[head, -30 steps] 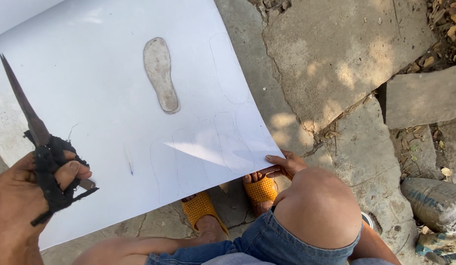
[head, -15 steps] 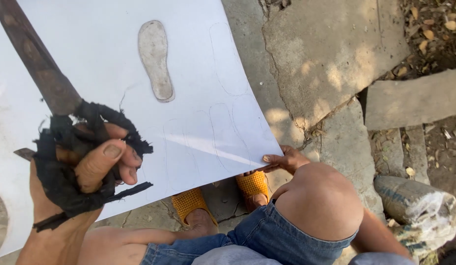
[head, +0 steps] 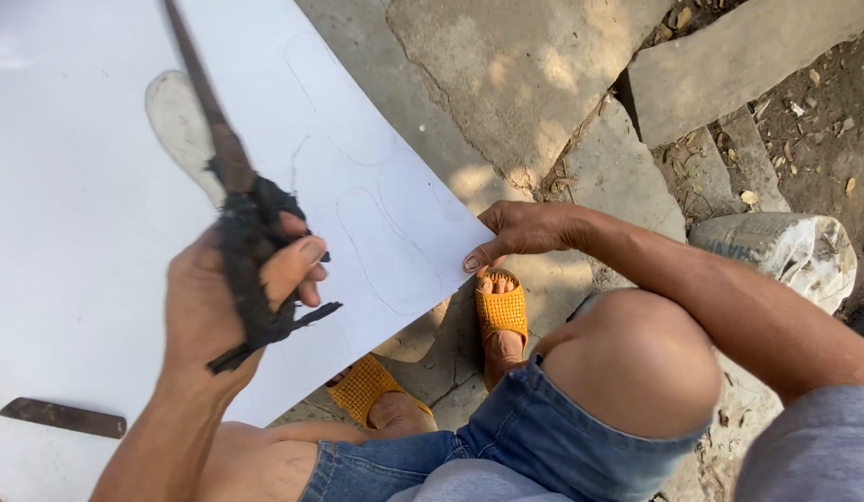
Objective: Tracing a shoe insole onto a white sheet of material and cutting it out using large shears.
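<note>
Head view: left hand (head: 232,297) at centre-left of frame, fist closed around the black rag-wrapped grip of long rusty shears (head: 229,177), blades running up toward the top edge over the white sheet (head: 69,279). Right hand (head: 520,232) right of centre, fingers pinching the sheet's lower right corner, holding it taut above the stone ground (head: 469,84). Sheet fills the left half of frame; faint pencilled sole outlines (head: 381,246) sit near the pinched corner, and a grey sole pattern (head: 176,130) lies at upper left, partly under the blades. For a clean cut, judged from this: keep the corner tensioned, bring the blades to the sheet edge nearest an outline, follow just outside the line, turn the sheet rather than the wrist. Count: one sheet, one shears, one sole pattern, at least two traced outlines (more too faint to tell), one dark blade (head: 65,418) at lower left, two orange sandals (head: 500,311), one sack (head: 776,251) at right.
</note>
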